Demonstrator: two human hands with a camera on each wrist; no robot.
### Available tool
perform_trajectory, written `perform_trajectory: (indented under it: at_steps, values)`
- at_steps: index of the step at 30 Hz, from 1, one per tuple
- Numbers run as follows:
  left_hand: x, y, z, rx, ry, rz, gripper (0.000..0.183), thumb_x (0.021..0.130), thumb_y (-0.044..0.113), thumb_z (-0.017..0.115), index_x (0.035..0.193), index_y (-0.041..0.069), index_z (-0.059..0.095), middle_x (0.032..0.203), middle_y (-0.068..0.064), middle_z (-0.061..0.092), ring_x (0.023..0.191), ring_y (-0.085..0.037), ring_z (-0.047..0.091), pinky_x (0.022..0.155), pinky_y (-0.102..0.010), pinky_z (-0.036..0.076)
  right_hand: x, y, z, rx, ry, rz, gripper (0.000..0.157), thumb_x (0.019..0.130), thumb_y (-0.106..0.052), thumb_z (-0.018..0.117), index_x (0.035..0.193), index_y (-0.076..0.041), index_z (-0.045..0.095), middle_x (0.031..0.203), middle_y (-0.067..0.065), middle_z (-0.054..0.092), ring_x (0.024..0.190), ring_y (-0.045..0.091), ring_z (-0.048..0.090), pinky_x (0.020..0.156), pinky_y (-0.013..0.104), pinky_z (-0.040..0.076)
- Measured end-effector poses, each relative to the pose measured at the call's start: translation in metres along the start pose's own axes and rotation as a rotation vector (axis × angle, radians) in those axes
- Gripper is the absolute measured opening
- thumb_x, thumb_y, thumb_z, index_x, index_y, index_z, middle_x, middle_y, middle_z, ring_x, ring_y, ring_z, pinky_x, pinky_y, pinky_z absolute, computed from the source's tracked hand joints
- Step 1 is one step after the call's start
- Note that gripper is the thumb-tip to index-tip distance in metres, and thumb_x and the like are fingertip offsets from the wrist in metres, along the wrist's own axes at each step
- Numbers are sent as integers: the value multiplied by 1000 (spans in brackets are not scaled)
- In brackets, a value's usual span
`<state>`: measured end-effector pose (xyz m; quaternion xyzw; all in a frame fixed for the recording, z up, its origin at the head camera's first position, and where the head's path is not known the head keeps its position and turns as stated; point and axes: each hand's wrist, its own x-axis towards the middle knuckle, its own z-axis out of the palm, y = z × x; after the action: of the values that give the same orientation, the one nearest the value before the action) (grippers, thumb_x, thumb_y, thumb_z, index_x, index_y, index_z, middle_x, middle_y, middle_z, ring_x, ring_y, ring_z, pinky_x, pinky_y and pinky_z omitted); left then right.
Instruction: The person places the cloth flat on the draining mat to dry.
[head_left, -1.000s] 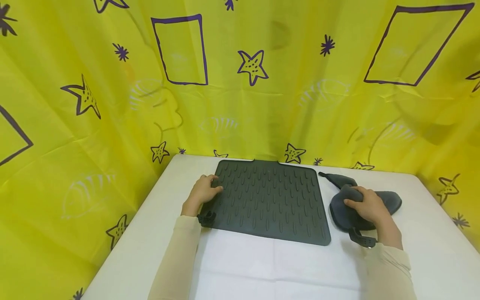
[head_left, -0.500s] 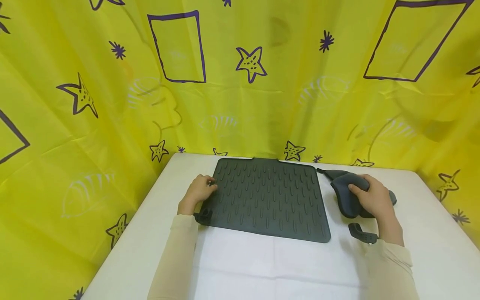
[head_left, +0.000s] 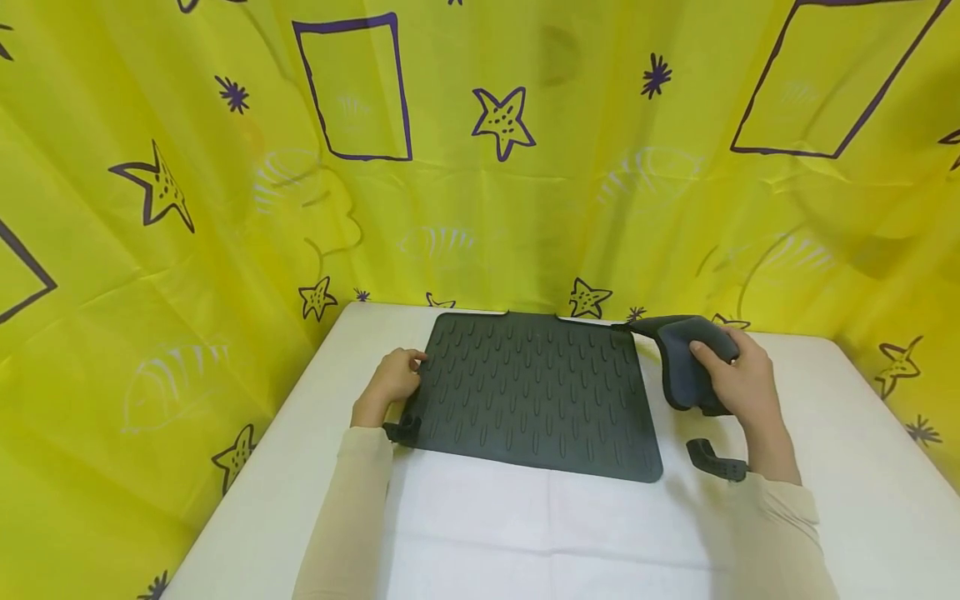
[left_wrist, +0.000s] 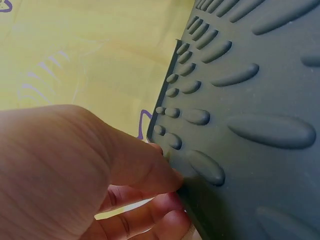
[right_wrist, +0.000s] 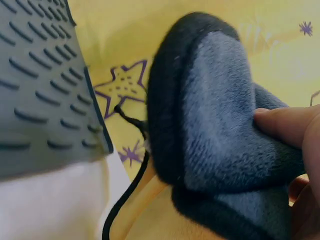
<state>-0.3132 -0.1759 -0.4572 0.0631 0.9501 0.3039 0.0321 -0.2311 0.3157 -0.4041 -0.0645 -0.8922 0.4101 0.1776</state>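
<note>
The right hand has its grip clamped on a folded grey-blue plush cloth with a dark edging, thumb on the near face and other fingers behind. The cloth sits just beyond the right edge of a dark grey rectangular mat with raised oblong ridges, its bulk to the left of the right wrist. Its narrow tail reaches leftward over the mat's far right corner in the head view; whether the two touch there I cannot tell. The mat's long axis runs left to right across the person, so this held bundle lies off one short end, with the right hand much the nearer. At the other short end the left hand has its grip pinched on the mat's edge, thumb on the ridged side, fingers underneath. The white tabletop carries the mat, with creases showing in front. Behind, close to the far edge, hangs a yellow curtain printed with purple stars and frames.
</note>
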Motion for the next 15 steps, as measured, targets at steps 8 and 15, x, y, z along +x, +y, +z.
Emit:
perform_trajectory:
  at_steps: [8,15]
  values:
    - [1,-4,1,-30,-15,-29,49,86,-4,51,133,0,65,119,-24,67,105,-35,62,91,-47,53,0,-15,12,313,48,24,33,99,-24,67,131,-14,62,100,-19,57,81,2,58,64,14,53]
    - [1,-2,1,-37,-13,-40,49,86,-4,50,133,2,66,120,-23,67,106,-34,62,94,-48,53,-5,-36,24,580,24,21,23,97,-16,70,119,-22,65,102,-10,61,82,4,60,65,14,53]
